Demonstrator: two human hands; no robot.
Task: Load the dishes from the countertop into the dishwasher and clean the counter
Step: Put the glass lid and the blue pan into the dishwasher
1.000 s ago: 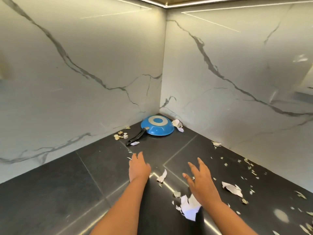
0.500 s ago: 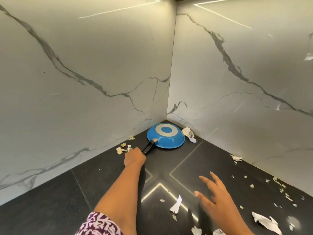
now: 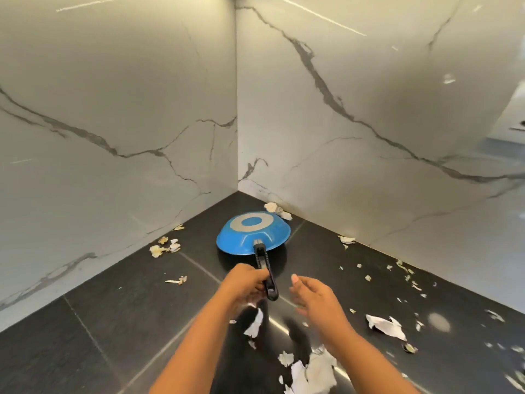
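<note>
A blue frying pan (image 3: 252,234) is upside down near the corner of the dark countertop (image 3: 108,314), its grey-ringed base facing up. My left hand (image 3: 244,285) grips its black handle (image 3: 265,274) and holds the pan tilted, a shadow showing beneath it. My right hand (image 3: 315,300) hovers just right of the handle, fingers loosely spread, holding nothing. Torn white paper scraps (image 3: 386,327) and peel bits (image 3: 164,247) litter the counter.
Two white marble walls (image 3: 355,109) meet in the corner just behind the pan. More paper pieces (image 3: 309,373) lie under my right forearm, and small crumbs (image 3: 409,277) run along the right wall. A crumpled scrap (image 3: 277,209) sits behind the pan.
My left hand reached the handle, closed round it and pulled the pan out of the corner, swinging the handle toward me. My right hand moved up beside the handle.
</note>
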